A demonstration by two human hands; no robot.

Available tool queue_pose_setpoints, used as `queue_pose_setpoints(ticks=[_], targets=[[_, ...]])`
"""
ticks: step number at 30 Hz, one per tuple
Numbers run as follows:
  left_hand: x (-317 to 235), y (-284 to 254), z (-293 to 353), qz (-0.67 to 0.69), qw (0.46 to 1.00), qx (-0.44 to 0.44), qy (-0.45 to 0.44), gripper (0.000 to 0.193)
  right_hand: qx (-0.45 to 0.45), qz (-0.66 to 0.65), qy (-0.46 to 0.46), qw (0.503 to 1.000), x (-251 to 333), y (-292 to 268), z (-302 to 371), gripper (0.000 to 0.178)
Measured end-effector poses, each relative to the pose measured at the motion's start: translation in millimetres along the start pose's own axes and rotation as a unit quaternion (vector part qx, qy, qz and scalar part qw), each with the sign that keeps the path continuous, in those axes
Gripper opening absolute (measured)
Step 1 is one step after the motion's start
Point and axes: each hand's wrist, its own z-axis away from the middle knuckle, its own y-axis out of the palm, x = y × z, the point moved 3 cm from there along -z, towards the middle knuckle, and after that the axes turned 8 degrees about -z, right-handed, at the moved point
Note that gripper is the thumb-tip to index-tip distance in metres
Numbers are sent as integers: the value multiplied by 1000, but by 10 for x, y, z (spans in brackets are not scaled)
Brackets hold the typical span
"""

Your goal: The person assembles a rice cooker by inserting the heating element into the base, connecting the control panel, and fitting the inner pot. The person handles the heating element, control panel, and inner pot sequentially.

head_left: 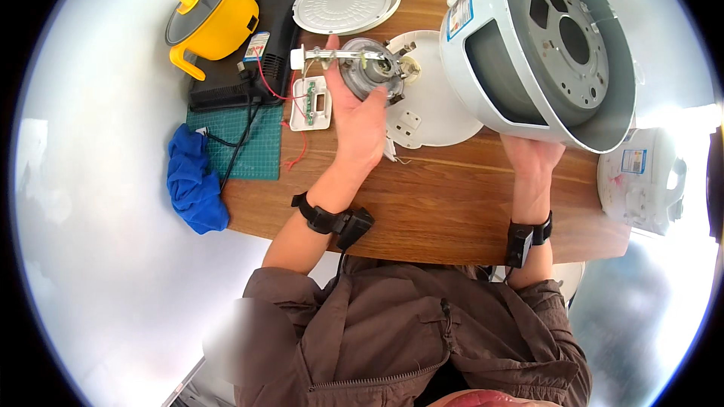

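My left hand (354, 120) is closed round a round metal heating plate (354, 79) with a bracket and wiring, held above the middle of the table. Out to its left reaches a metal strip with a white end piece (298, 59). My right hand (532, 154) grips the underside of a large pale rice cooker shell (534, 83), tilted on its side. A rectangular opening shows in its wall, and its inside holds a grey metal plate with holes (545, 19). The right fingers are partly hidden beneath the shell. Between my hands lies a round white base cover (445, 117).
Left of my left hand lies a small white panel with a green circuit board (309, 102) and red wires. Behind it is a round lid (343, 7). A yellow pot (222, 34), green mat (260, 147), blue cloth (192, 181) and another white cooker (641, 181) flank the wooden table (437, 211).
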Motion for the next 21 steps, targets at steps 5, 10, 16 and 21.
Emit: queue_pose_setpoints(ticks=[5,10,16,21], targets=[[-10,201,16,-153,986,-29,56,89,21,-24,8,999,7,113,17,49],[95,366,-59,-286,950,-44,119,83,19,-5,-1,1000,-151,406,115,49],[291,702,7,-367,913,-12,179,69,88,642,-235,724,-278,585,290,46],[696,790,151,-294,950,70,72,67,55,582,-178,792,-408,313,369,46]])
